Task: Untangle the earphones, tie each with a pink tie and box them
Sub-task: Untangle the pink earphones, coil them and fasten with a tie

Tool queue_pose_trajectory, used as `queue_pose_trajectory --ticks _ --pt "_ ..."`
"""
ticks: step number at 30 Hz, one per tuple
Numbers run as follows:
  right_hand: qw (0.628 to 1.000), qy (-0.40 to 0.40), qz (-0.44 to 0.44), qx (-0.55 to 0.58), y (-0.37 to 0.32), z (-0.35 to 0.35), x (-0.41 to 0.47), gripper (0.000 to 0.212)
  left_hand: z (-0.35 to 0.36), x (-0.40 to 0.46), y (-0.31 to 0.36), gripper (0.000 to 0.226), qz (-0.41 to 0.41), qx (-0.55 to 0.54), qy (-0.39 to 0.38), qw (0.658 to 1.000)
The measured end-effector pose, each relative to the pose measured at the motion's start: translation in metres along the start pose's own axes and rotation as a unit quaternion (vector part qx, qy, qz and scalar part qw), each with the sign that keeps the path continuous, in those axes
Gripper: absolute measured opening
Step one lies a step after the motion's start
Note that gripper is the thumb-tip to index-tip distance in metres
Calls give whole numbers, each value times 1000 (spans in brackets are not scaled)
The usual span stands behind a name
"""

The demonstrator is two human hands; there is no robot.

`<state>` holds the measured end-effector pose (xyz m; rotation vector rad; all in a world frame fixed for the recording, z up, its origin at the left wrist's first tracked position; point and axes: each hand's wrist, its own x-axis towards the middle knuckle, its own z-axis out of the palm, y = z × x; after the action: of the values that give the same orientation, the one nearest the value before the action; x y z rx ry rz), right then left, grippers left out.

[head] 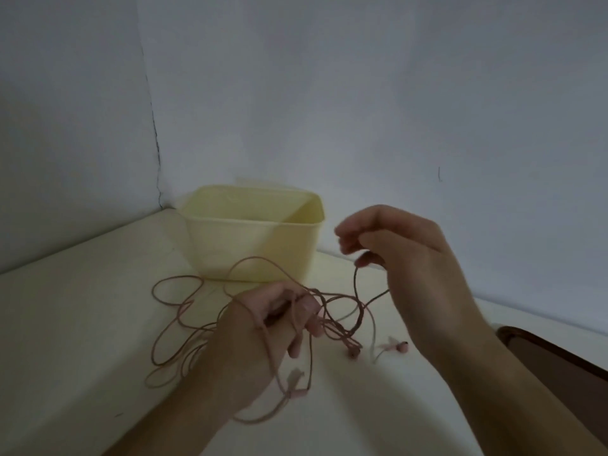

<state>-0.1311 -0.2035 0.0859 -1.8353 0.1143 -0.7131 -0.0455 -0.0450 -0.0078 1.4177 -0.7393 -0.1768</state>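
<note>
untangling step, head view. left hand (283,320), fingers curled, holds the knotted middle of the pink earphone cords (177,327), whose loose loops lie on the pale tabletop (82,324) in front of the yellow box (253,238). right hand (404,258), raised, pinches a single strand between thumb and fingertips and lifts it from the knot. an earbud (403,347) lies just right of the tangle. advice: keep the left grip loose, draw the pinched strand slowly along its own path, and free one end before pulling; hard tugging would likely tighten the knot.
</note>
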Motion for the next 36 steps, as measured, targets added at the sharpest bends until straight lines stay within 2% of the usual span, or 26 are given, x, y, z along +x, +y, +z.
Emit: queue_pose_trajectory --ticks 2,5,8,10,14,16,18,21,23,24,26,28,30,33,36 --pt "997 -4 54 -53 4 -1 1 24 -2 4 2 13 16 -60 50 997" --pt "976 -87 136 -145 3 6 -3 24 -6 7 3 18 15 -131 73 989" --pt "962 -106 150 -203 6 11 -4 23 -10 11 2 5 29 -155 70 985" --pt "961 -119 153 -197 5 10 -4 21 -11 12 0 8 32 -168 71 983" --pt "984 -65 138 -91 3 0 -1 18 -15 16 -3 7 22 -196 79 977" --pt "990 -30 135 14 3 -5 3 21 -21 19 -6 23 4 -206 66 976" --pt "979 -18 142 144 2 -10 6 26 -26 20 -6 43 -16 -216 60 974" --pt "949 -26 148 277 0 -14 8 38 -26 19 -3 47 -33 -254 31 966" --pt "938 -41 144 313 -1 -16 8 48 -25 20 -2 56 -22 -265 13 964" --pt "932 -47 137 332 -1 -16 9 53 -26 21 -2 51 -24 -261 11 965" --pt "917 -61 115 377 -2 -16 8 63 -28 24 -2 24 -12 -261 -15 965" --pt "902 -86 87 415 -4 -15 6 69 -25 27 -4 26 20 -248 -47 967" --pt "900 -111 70 417 -5 -15 4 75 -18 25 -10 25 59 -208 -24 976" --pt "917 -135 59 372 -6 -16 3 84 -10 20 -24 16 129 -29 22 991" --pt "917 -135 73 367 -7 -17 3 80 -11 19 -23 24 110 -31 30 993"
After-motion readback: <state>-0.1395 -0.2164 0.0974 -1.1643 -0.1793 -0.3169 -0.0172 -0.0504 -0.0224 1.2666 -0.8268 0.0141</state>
